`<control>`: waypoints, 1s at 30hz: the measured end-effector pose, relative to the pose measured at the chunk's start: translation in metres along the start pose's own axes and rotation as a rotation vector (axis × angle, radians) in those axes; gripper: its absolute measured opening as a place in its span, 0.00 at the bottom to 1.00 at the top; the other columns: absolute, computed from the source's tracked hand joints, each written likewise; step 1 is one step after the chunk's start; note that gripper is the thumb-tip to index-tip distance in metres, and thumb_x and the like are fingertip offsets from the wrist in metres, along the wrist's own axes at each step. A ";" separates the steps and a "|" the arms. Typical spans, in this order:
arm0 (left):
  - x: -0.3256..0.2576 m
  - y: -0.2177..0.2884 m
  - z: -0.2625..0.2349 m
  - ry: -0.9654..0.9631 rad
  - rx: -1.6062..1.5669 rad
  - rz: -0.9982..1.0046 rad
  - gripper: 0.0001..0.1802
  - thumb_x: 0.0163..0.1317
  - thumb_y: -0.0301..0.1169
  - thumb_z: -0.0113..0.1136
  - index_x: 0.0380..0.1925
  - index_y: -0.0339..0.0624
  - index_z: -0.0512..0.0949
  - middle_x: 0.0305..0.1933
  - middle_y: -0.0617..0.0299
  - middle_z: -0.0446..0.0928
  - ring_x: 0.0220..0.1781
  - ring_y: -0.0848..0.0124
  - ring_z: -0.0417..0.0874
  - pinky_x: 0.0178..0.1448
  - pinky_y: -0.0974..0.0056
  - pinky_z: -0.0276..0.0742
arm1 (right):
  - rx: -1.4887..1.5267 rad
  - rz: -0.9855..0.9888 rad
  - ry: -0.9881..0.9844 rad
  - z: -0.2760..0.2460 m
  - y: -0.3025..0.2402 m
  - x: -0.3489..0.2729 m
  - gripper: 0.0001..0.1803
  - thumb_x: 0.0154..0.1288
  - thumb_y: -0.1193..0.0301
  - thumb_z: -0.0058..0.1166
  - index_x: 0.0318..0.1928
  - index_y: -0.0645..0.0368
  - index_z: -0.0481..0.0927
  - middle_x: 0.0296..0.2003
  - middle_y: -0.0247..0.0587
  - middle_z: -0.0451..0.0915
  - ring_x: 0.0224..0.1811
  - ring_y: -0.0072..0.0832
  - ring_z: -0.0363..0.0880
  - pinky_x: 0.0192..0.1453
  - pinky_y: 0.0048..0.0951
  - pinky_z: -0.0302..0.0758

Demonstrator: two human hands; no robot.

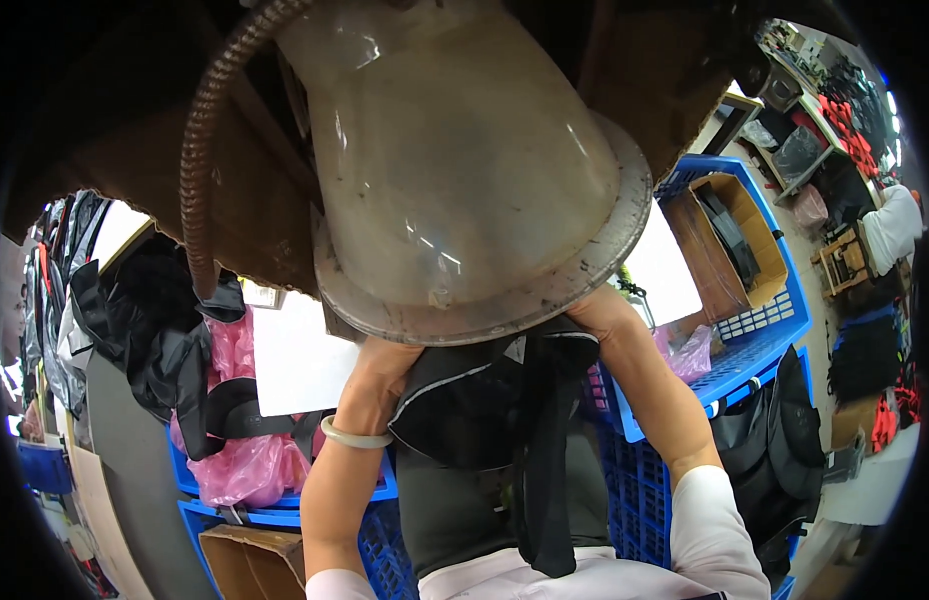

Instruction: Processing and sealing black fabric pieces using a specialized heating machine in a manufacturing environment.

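Note:
A large translucent, cloudy bell-shaped cover [465,190] with a stained rim fills the upper middle and hides most of my hands. Below its rim, a black fabric piece [465,410] with a pale line along its edge hangs between my forearms. A long black strap [547,480] trails down from it toward my lap. My left hand [390,358] reaches under the rim at the fabric's left side; its fingers are out of sight. At the right side of the fabric, my right hand [602,312] goes behind the rim, fingers hidden too.
A ribbed flexible hose [193,150] curves down left of the cover. Blue plastic crates [770,335] stand on both sides, one with an open cardboard box [720,285]. At left lie black fabric pieces [150,310] and pink plastic bags [250,470]. More black pieces [770,440] hang at right.

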State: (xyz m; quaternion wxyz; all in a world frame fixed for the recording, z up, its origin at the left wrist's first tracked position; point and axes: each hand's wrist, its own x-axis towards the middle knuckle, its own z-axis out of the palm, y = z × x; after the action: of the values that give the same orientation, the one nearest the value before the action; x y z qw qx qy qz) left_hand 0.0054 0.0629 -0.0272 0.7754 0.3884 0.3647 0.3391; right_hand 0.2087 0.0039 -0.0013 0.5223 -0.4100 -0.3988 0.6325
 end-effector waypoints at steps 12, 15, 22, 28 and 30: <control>0.016 -0.010 -0.013 0.005 -0.092 0.051 0.12 0.55 0.26 0.61 0.39 0.35 0.74 0.36 0.60 0.76 0.34 0.74 0.76 0.39 0.73 0.75 | 0.065 -0.102 -0.034 0.000 -0.005 0.005 0.16 0.49 0.81 0.57 0.43 0.67 0.79 0.38 0.39 0.81 0.42 0.23 0.76 0.50 0.20 0.70; 0.020 -0.008 -0.014 -0.100 -0.128 -0.010 0.15 0.51 0.24 0.62 0.40 0.36 0.74 0.38 0.59 0.76 0.38 0.72 0.77 0.42 0.71 0.76 | -0.176 -0.076 0.124 0.011 -0.016 0.001 0.15 0.51 0.80 0.56 0.43 0.67 0.79 0.38 0.38 0.80 0.42 0.21 0.76 0.50 0.19 0.69; 0.011 0.007 0.007 0.034 -0.161 -0.018 0.20 0.41 0.17 0.60 0.40 0.38 0.75 0.38 0.59 0.76 0.39 0.66 0.78 0.49 0.66 0.74 | 0.015 -0.042 0.011 -0.002 0.006 0.017 0.15 0.50 0.75 0.58 0.41 0.65 0.80 0.33 0.35 0.80 0.38 0.19 0.76 0.46 0.17 0.69; 0.005 0.018 0.022 -0.010 0.073 0.055 0.21 0.42 0.18 0.63 0.42 0.32 0.75 0.39 0.57 0.77 0.38 0.67 0.79 0.47 0.68 0.76 | -0.090 -0.082 0.026 -0.011 0.014 0.027 0.13 0.48 0.72 0.60 0.36 0.65 0.81 0.30 0.35 0.80 0.36 0.20 0.75 0.45 0.18 0.68; 0.005 0.016 0.025 -0.067 -0.121 0.034 0.20 0.42 0.18 0.61 0.41 0.33 0.75 0.37 0.57 0.77 0.38 0.66 0.79 0.47 0.68 0.75 | -0.062 -0.059 0.046 -0.009 0.014 0.025 0.14 0.47 0.71 0.61 0.35 0.65 0.81 0.29 0.36 0.80 0.36 0.21 0.75 0.44 0.18 0.67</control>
State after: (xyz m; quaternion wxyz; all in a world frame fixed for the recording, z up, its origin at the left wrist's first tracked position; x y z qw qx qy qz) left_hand 0.0250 0.0657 -0.0041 0.8031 0.3582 0.3108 0.3607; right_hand 0.2099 0.0277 -0.0203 0.5368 -0.4286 -0.4180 0.5945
